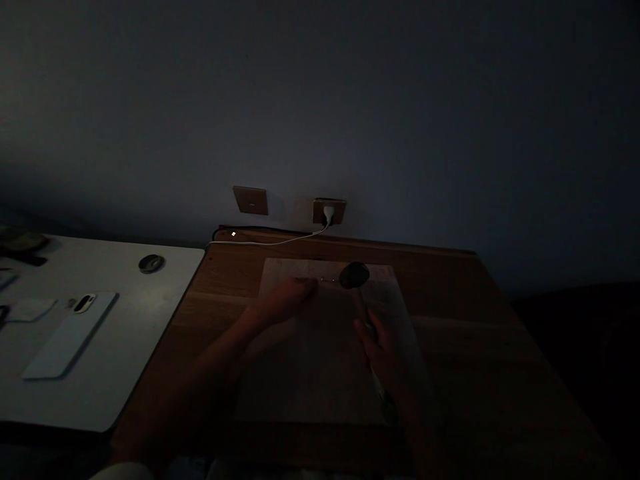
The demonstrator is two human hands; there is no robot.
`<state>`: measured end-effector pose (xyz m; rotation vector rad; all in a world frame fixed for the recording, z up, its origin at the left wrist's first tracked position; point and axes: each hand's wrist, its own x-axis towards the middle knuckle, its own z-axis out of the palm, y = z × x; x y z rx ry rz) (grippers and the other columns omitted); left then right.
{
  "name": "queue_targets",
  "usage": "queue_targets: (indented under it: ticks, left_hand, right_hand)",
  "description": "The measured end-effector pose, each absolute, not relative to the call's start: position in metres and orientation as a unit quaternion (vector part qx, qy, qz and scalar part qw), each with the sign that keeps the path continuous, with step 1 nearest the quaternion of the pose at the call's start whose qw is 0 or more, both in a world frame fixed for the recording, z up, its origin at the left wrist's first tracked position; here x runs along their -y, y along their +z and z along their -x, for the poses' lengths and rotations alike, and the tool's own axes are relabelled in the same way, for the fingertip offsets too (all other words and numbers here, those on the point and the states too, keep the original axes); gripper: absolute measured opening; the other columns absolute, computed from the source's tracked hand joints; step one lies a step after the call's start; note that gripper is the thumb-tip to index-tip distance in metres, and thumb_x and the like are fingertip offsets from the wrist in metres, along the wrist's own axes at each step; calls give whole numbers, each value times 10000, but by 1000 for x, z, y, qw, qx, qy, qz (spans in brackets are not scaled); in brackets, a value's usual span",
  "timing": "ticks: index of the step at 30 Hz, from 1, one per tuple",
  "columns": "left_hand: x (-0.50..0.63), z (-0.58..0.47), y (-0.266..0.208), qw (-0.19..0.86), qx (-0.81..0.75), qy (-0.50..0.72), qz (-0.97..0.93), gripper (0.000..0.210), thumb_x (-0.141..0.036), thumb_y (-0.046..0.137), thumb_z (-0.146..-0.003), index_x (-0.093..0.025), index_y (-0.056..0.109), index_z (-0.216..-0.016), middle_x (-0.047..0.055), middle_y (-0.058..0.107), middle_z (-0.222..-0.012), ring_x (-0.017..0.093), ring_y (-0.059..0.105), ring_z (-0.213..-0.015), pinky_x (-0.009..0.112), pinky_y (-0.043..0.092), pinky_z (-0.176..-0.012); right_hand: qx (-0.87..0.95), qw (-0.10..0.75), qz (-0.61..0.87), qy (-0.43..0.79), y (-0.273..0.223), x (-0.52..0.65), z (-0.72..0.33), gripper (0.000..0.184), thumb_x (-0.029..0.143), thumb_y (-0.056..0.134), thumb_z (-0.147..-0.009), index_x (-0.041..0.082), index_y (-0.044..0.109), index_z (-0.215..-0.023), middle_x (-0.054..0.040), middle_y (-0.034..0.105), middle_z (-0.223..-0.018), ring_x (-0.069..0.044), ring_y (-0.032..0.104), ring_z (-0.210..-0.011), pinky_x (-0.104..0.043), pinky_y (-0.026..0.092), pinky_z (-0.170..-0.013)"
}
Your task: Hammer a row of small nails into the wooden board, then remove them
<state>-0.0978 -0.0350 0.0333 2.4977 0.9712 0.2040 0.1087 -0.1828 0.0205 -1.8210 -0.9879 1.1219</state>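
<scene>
The scene is very dim. A pale rectangular board [310, 373] lies on the wooden table. My right hand [383, 343] is wrapped round the handle of a mallet [354, 275] with a dark, rounded head, held over the board's right part. My left hand [295, 291] is at the board's far part, its fingers pressed together; whatever is between them is too dark to make out. Between my left fingertips and the mallet head, a few tiny shiny bits [327, 279] show on the board.
On the left stands a white table [125, 347] with a light-coloured phone [70, 340] and a roll of tape [151, 264]. Behind, a white plug [328, 213] sits in a wall socket, and its cable [280, 242] runs left along the wooden table's back edge [425, 249].
</scene>
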Motion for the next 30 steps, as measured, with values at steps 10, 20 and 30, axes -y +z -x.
queue_targets:
  ticks: [10,20,30]
  left_hand:
    - [18,102,22,241,-311,124,-911,204,-99,561,-901,-166,735,-984,92,675,-1002,192,670,-872,276,519,-796]
    - [0,98,-7,289,-398,290,-821,213,-91,604,-860,-182,744,-993,50,765,-996,187,714,-916,295,557,-856]
    - [4,98,-10,303,-408,298,-808,141,-132,631,-865,-183,724,-958,37,751,-968,173,699,-890,302,557,-856]
  right_hand:
    - [399,381,709,440,24,180,-100,747,623,555,-865,139,516,-1433,77,490,-526,-144,480,-412,-254,352,-396]
    - [422,377,713,413,19,182,-109,601,590,553,-888,200,615,-1342,52,505,-504,-150,473,-424,-260,347,-410]
    - [453,345,714,407,36,180,-103,597,590,517,-918,176,610,-1339,62,492,-487,-143,479,-406,-260,369,-415]
